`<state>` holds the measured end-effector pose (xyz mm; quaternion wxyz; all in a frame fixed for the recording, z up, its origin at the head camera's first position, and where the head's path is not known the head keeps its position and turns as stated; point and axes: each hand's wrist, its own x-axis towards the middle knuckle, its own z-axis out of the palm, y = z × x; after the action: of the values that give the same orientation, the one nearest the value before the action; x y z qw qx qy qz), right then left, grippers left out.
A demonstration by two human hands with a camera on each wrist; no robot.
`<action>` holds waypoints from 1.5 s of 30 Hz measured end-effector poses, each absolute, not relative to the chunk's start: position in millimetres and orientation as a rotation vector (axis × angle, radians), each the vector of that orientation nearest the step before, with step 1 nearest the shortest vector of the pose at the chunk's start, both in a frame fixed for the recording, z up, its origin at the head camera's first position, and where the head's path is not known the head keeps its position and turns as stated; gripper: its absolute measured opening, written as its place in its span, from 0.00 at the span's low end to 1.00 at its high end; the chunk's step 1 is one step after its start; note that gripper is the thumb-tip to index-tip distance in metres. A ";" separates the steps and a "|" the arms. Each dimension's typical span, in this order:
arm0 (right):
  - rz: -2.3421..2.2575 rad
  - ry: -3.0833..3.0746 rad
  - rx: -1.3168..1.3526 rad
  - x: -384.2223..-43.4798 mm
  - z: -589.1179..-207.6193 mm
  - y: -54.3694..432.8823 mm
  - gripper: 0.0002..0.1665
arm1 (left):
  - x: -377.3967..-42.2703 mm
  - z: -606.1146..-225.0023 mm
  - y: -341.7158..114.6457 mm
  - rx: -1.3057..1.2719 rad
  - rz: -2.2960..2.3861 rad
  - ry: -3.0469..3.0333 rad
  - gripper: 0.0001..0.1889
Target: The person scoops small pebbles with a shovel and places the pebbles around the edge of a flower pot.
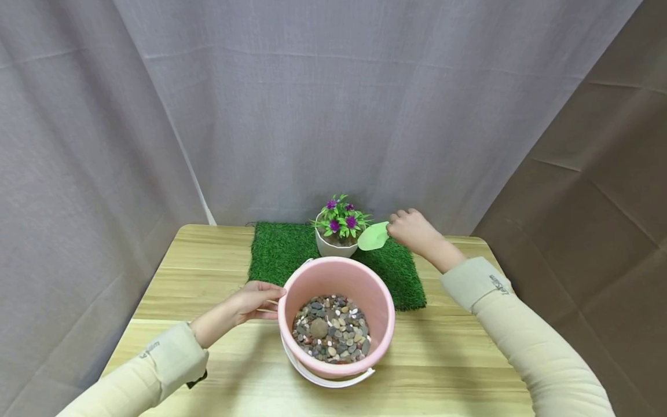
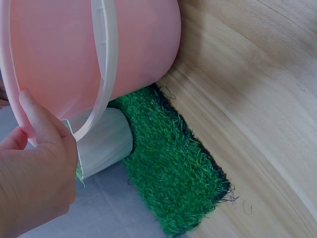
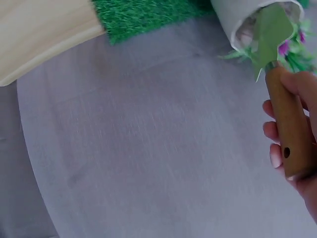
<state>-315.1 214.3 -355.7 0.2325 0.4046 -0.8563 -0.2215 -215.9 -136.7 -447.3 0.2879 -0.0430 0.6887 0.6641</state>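
Note:
My left hand (image 1: pixel 259 301) pinches the rim of a pink bucket (image 1: pixel 383 289), thumb on one side of the edge. Small mixed pebbles (image 1: pixel 341 336) cover the bucket's bottom, with one larger round stone (image 1: pixel 318 328) among them. In my right hand (image 1: pixel 415 233) is a garden trowel, fingers wrapped round its wooden handle (image 3: pixel 290 124). The trowel's light green blade (image 1: pixel 373 237) tilts at the right edge of a white flowerpot (image 1: pixel 331 250). Purple flowers (image 1: pixel 351 222) with green leaves stand in brown fill inside that pot.
Under the pot lies a green artificial grass mat (image 1: pixel 278 249), partly hidden by the bucket. The wooden table (image 1: pixel 198 272) carries everything. The bucket's white handle (image 1: pixel 333 383) hangs down in front. Grey curtain (image 1: pixel 333 116) closes off the back, brown cloth (image 1: pixel 599 202) the right.

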 end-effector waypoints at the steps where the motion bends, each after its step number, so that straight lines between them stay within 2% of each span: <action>1: -0.581 -2.347 1.115 -311.9 -353.0 216.8 0.11 | -215.9 -447.1 -136.7 -0.114 1.775 1.838 0.21; 8: -0.263 -2.323 1.163 -286.8 -339.2 227.8 0.06 | -215.8 -446.3 -136.3 -0.110 1.778 1.841 0.21; 16: -0.042 -2.261 1.326 -248.7 -341.2 220.9 0.11 | -216.0 -444.2 -135.8 -0.118 1.775 1.843 0.20; 26: -0.257 -2.151 1.433 -229.5 -372.6 202.3 0.12 | -218.1 -440.3 -136.1 -0.111 1.773 1.833 0.21; 37: -0.606 -2.129 1.493 -224.3 -398.3 186.0 0.06 | -217.9 -445.8 -137.0 -0.120 1.778 1.843 0.21; 45: -0.629 -2.095 1.510 -222.2 -416.9 169.9 0.11 | -217.0 -446.5 -136.7 -0.129 1.785 1.840 0.21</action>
<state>-222.2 169.9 -416.9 0.2394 0.5517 -0.7652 -0.2297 -217.0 -136.7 -446.5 0.2834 -0.0480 0.6875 0.6669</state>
